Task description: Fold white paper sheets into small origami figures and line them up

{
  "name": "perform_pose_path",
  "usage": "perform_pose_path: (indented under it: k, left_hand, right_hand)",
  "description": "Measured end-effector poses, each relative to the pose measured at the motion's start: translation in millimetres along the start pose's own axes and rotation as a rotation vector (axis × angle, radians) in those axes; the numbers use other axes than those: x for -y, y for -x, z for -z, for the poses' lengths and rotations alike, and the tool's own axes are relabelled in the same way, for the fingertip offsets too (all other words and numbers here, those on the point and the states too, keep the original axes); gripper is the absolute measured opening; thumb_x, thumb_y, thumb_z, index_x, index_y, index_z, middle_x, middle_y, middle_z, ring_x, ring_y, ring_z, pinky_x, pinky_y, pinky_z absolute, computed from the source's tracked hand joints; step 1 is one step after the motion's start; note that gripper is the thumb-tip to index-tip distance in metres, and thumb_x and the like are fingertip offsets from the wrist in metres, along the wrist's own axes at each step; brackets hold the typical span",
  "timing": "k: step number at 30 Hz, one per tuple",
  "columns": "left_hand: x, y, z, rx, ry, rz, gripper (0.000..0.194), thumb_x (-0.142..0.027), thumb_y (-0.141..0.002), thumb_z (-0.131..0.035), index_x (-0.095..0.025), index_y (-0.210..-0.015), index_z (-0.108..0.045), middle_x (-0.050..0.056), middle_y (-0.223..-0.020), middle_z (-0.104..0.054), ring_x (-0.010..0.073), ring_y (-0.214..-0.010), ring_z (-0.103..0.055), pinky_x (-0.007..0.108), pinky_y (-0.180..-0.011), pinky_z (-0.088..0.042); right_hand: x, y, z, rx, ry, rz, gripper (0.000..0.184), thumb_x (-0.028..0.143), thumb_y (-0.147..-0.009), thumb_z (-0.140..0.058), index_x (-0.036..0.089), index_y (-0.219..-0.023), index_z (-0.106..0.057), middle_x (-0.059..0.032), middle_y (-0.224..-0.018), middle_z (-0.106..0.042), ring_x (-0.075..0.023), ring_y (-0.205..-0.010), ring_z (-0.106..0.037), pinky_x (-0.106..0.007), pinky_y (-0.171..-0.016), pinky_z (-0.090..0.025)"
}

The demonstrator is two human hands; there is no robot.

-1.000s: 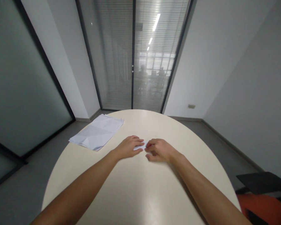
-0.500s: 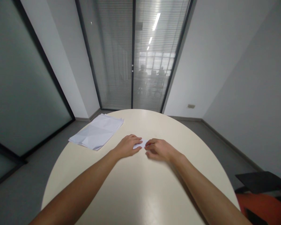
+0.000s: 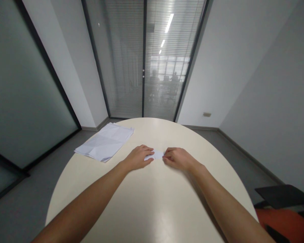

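Note:
Between my hands a small folded piece of white paper (image 3: 157,155) lies on the pale round table (image 3: 142,202). My left hand (image 3: 138,157) rests on its left end, thumb on the near side and fingers on the far side, pressing it to the tabletop. At the paper's right end, my right hand (image 3: 176,158) has its fingertips and thumb pinched together on the edge. Part of the paper is hidden under the left fingers, and its exact folds are too small to make out.
A stack of creased white paper sheets (image 3: 105,141) lies on the table's far left, partly over the edge. At the lower right stands a chair with a red seat (image 3: 283,224) and black armrest (image 3: 283,195). Beyond the table is a glass partition with blinds (image 3: 126,67).
My right hand has shifted a little to the right and its fingers have closed on the paper's end. More of the paper shows between the hands. My left hand stays put.

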State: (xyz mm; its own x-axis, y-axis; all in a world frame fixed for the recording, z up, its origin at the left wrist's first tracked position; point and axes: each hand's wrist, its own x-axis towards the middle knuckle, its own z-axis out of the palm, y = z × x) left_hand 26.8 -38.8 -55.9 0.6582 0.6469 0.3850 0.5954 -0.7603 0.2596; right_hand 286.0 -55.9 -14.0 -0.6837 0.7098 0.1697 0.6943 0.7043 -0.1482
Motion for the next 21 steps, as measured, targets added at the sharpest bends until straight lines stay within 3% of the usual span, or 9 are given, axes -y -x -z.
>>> perform_pose_path:
  k: [3, 8, 21]
  left_hand:
    - [0, 0, 0.1, 0.005, -0.011, -0.005, 0.032, -0.035, -0.092, -0.062, -0.023, -0.121, -0.069, 0.006, -0.130, -0.067, 0.0247, -0.118, -0.058, 0.042, -0.104, -0.045]
    - [-1, 0, 1.0, 0.011, -0.018, -0.012, 0.035, -0.034, -0.091, -0.063, -0.022, -0.123, -0.068, 0.007, -0.131, -0.067, 0.0252, -0.118, -0.057, 0.042, -0.105, -0.045]
    - [-1, 1, 0.5, -0.007, -0.020, -0.025, 0.031, -0.032, -0.093, -0.060, -0.021, -0.121, -0.069, 0.006, -0.130, -0.068, 0.0241, -0.114, -0.059, 0.041, -0.103, -0.047]
  right_hand:
    - [-3, 1, -1, -0.018, -0.001, -0.046, 0.024, 0.027, -0.093, -0.054, 0.020, -0.088, -0.077, -0.0054, -0.092, -0.073, -0.0164, -0.073, -0.066, -0.026, -0.066, -0.044]
    - [-8, 1, -7, -0.040, -0.032, -0.039, 0.017, 0.026, -0.092, -0.057, 0.020, -0.095, -0.072, -0.0056, -0.095, -0.070, -0.0173, -0.082, -0.065, -0.026, -0.073, -0.045]
    - [-17, 0, -16, -0.091, -0.029, -0.014, 0.020, 0.028, -0.098, -0.053, 0.020, -0.106, -0.070, -0.0056, -0.097, -0.071, -0.0176, -0.085, -0.065, -0.028, -0.078, -0.047]
